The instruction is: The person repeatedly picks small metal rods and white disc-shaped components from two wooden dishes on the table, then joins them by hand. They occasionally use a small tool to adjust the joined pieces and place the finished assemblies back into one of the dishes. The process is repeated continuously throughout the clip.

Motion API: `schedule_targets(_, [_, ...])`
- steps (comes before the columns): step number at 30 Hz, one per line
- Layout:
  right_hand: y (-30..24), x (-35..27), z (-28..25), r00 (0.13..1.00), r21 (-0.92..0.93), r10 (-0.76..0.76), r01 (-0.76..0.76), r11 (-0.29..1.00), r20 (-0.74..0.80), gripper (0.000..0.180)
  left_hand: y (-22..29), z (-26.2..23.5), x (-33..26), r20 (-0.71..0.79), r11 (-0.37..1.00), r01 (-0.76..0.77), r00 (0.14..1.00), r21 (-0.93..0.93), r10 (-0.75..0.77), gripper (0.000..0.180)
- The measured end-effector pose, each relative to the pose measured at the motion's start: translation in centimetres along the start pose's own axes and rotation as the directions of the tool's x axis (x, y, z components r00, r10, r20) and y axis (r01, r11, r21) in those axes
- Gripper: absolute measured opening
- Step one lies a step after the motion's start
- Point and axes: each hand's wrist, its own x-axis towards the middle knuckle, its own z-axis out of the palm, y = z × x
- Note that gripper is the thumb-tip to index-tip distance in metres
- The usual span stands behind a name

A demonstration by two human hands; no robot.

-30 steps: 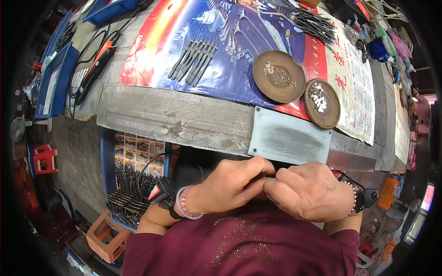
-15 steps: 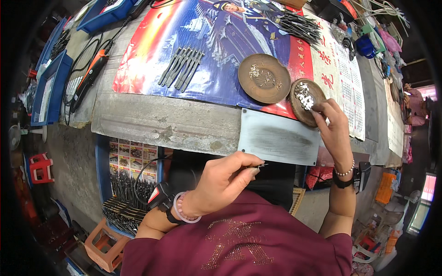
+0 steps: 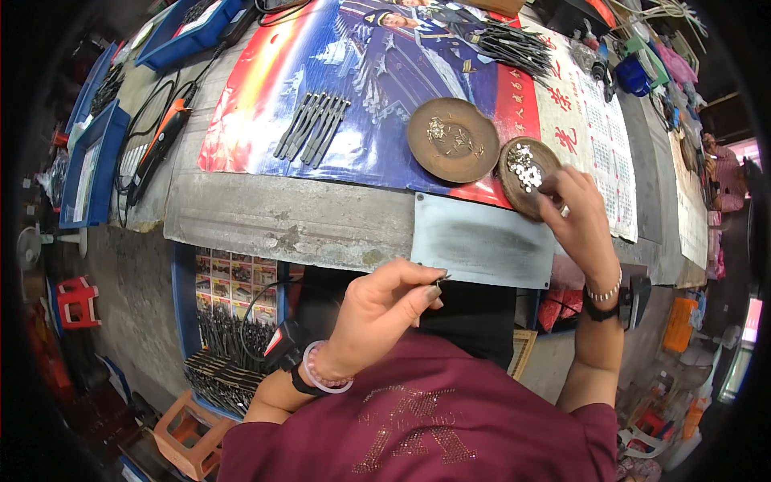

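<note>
My left hand [image 3: 384, 312] is closed in a pinch around a small dark thin piece [image 3: 444, 277], just in front of the bench edge. Its full shape is too small to make out. My right hand [image 3: 580, 215] is at the near right rim of a small brown dish [image 3: 511, 189], thumb and fingers drawn together. Whatever lies between those fingertips is hidden. Tiny white pieces [image 3: 527, 177] and darker bits lie in that dish. Beside it, a larger brown dish [image 3: 421, 153] has small pale metal pins [image 3: 456, 140] in it.
A grey-blue smudged plate [image 3: 482, 251] lies at the bench's front edge. Slim dark metal parts [image 3: 313, 128] sit in a row on the poster [image 3: 241, 136], with a bundle of dark rods [image 3: 518, 48] farther back. An orange-black tool [image 3: 161, 145] and blue bins [image 3: 95, 165] are left.
My right fingertips have drawn back slightly from the white pieces toward the small dish's rim. My left hand keeps its pinch and has shifted a little toward the bench. The view moved slightly.
</note>
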Motion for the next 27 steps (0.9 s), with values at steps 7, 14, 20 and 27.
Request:
schedule_targets(7, [-6.9,-4.7,0.6,0.997,0.764,0.072,-0.054,0.643,0.01,0.01,-1.3,1.0,0.8,0.004,0.973,-0.019,1.0,-0.23,0.021,0.025])
schedule_targets(14, [-10.2,-5.4,3.9,0.984,0.832,0.176,-0.098,0.545,0.001,0.014,-1.9,1.4,0.2,0.031,0.973,-0.01,0.999,-0.231,0.017,0.026])
schedule_targets(20, [-10.3,-5.4,4.1,0.989,0.755,0.091,0.03,0.655,-0.119,0.015,-2.2,1.5,-0.2,0.081,0.962,-0.012,0.996,-0.272,0.035,0.026])
schedule_targets(27, [-10.7,-6.0,4.1,0.984,0.854,0.114,0.058,0.517,-0.136,0.018,-1.7,1.6,-0.9,0.146,0.974,-0.061,0.985,-0.219,0.094,0.027])
